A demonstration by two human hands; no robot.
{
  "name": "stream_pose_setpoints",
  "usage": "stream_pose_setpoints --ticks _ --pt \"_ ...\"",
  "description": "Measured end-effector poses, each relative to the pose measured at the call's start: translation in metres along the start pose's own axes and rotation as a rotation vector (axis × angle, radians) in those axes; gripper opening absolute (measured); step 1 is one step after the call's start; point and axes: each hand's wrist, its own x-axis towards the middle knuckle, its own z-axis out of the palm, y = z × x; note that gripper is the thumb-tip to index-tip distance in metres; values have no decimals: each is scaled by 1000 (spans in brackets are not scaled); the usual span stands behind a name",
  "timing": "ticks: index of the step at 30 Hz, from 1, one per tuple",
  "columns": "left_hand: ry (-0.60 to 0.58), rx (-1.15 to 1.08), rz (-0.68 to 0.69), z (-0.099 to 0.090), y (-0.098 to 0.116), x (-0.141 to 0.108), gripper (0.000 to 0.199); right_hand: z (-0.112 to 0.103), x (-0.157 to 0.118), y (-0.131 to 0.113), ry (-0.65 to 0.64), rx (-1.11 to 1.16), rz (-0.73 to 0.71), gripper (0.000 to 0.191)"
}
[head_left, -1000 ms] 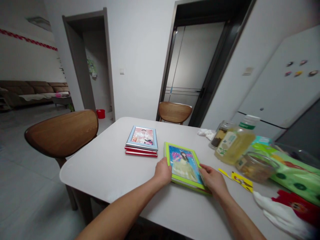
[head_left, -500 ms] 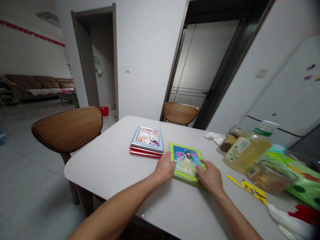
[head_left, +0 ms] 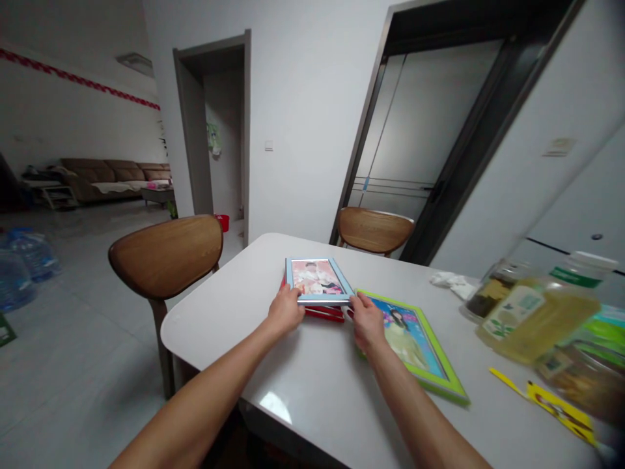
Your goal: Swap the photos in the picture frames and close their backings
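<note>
A light blue picture frame is gripped at its two near corners, my left hand on the left one and my right hand on the right one. Under it, red frames lie stacked on the white table; their edges show at the near side and the left. The green picture frame lies flat on the table, its left part hidden behind my right hand and forearm. Both hands have their fingers closed on the blue frame.
On the right side of the table are a bottle of yellow liquid, a glass jar, crumpled tissue, a yellow strip and a clear container. Wooden chairs stand at the left and far sides.
Both hands have let go of the green frame and taken hold of the blue one, which now sits askew over the red frames. The view has turned left.
</note>
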Motion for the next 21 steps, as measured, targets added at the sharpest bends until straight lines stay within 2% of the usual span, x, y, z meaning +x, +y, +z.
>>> stream_pose_setpoints --ticks 4,8,10,12,14,17,19,21 --pt "-50 -141 40 -6 17 -24 24 2 -22 -23 -12 214 43 34" --pt "-78 -319 57 -16 33 -40 41 2 -62 -53 -95 270 16 32" --pt "-49 -528 45 -26 40 -47 47 -4 -87 -68 -150 141 -120 31" --pt "-11 -845 35 -39 45 -55 50 -13 -112 -79 -206 -105 -275 30" --pt "-15 -1114 33 -52 48 -66 54 -22 -135 -84 -288 -300 -512 34" --pt "-102 -1228 27 -62 42 -85 59 -31 -160 -78 -388 -486 -890 53" --pt "-165 -1250 20 -61 33 -96 59 -32 -170 -69 -412 -567 -1037 62" --pt "-205 -1266 14 -59 22 -104 58 -29 -178 -58 -416 -616 -1114 64"
